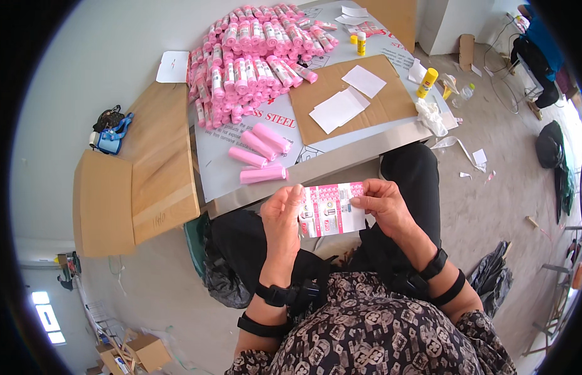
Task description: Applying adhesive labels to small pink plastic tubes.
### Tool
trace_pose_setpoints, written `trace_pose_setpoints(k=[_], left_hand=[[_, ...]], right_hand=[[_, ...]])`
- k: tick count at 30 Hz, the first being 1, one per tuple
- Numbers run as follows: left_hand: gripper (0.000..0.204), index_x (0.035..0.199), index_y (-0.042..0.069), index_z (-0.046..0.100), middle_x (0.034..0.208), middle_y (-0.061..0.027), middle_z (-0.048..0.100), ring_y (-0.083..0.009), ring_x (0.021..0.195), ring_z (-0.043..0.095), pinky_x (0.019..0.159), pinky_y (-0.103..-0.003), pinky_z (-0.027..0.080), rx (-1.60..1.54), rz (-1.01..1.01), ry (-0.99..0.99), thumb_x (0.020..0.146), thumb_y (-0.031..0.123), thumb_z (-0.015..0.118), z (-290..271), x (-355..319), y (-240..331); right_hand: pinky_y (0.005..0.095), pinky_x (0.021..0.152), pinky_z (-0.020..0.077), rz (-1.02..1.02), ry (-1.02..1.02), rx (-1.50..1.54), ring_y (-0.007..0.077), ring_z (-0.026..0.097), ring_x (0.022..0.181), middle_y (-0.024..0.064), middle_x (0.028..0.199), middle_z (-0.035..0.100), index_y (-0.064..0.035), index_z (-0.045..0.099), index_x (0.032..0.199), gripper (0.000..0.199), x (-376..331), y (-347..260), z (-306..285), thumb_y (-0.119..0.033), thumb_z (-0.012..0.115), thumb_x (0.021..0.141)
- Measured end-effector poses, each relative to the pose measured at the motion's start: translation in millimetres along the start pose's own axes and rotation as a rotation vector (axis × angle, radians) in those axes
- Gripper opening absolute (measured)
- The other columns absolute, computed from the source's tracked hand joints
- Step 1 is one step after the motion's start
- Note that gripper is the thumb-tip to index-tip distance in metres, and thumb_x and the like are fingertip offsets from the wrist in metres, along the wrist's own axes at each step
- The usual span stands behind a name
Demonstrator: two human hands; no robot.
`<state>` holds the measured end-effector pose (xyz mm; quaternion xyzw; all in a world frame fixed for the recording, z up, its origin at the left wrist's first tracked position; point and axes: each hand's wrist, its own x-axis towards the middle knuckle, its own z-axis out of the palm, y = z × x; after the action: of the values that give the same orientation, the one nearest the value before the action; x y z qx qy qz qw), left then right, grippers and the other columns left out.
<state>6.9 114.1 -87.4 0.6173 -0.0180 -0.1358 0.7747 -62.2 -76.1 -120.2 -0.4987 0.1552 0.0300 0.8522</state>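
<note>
Your left hand [282,215] pinches the left edge of the thin pink-and-white printed paper label [332,209], fingers pressed on its face; it hangs above your lap, just below the desk [341,153] edge. Your right hand [383,205] pinches the top right corner. It looks light and floppy, likely to crease, so hold it by the edges. Four plain pink rolls [261,155] lie near on the desk.

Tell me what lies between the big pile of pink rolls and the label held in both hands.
In the head view, four loose pink rolls lie on the table between the pile and the label.
</note>
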Motion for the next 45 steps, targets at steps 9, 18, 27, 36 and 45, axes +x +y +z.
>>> trace_pose_setpoints(k=[9, 18, 27, 36, 45], left_hand=[[0.015, 0.074, 0.0, 0.058, 0.066, 0.0046, 0.053, -0.0002, 0.057, 0.042, 0.052, -0.017, 0.036, 0.096, 0.038, 0.026, 0.087, 0.002, 0.065, 3.1, 18.4, -15.9], [0.027, 0.071, 0.004, 0.057, 0.063, 0.006, 0.051, -0.0002, 0.056, 0.04, 0.05, -0.018, 0.033, -0.001, -0.026, 0.094, 0.096, 0.015, 0.055, 3.0, 26.4, -25.6], [0.005, 0.088, 0.001, 0.059, 0.077, -0.0028, 0.062, -0.0067, 0.062, 0.055, 0.055, -0.021, 0.043, -0.023, -0.185, -0.087, 0.086, 0.005, 0.061, 6.8, 26.1, -17.2], [0.027, 0.104, -0.002, 0.056, 0.088, -0.0075, 0.064, -0.0083, 0.064, 0.056, 0.048, -0.021, 0.041, -0.024, -0.227, -0.053, 0.078, -0.008, 0.055, 22.4, 30.7, -16.3], [0.027, 0.106, -0.002, 0.059, 0.085, -0.0028, 0.063, -0.0016, 0.063, 0.052, 0.048, -0.018, 0.037, 0.37, -0.047, -0.05, 0.081, -0.009, 0.052, 26.9, 49.9, -15.1]], right_hand=[[0.0201, 0.058, 0.0352, 0.037, 0.029, 0.02, 0.0031, 0.048, 0.063, -0.0041, 0.07, 0.062, -0.0072, 0.066, 0.075, 0.007, 10.5, 5.5, -1.9, -0.006, 0.072, 0.078], [0.0202, 0.057, 0.0348, 0.057, 0.078, 0.11, 0.0034, 0.048, 0.061, -0.0037, 0.07, 0.062, -0.0072, 0.066, 0.075, 0.008, 18.6, 10.3, -10.1, -0.005, 0.068, 0.082], [0.02, 0.055, 0.0327, 0.047, 0.165, 0.141, 0.0029, 0.045, 0.059, -0.0036, 0.067, 0.061, -0.0066, 0.065, 0.074, 0.01, 26.2, 16.5, -19.3, -0.006, 0.067, 0.083], [0.0201, 0.055, 0.0394, 0.124, 0.218, 0.295, 0.0058, 0.048, 0.057, -0.0027, 0.068, 0.059, -0.0054, 0.066, 0.082, 0.004, 30.8, 21.9, -25.2, -0.007, 0.066, 0.085], [0.0219, 0.061, 0.0458, 0.161, 0.105, 0.373, 0.009, 0.055, 0.062, 0.0014, 0.073, 0.062, -0.0045, 0.064, 0.082, 0.004, 33.3, 28.5, -31.0, -0.002, 0.068, 0.081]])
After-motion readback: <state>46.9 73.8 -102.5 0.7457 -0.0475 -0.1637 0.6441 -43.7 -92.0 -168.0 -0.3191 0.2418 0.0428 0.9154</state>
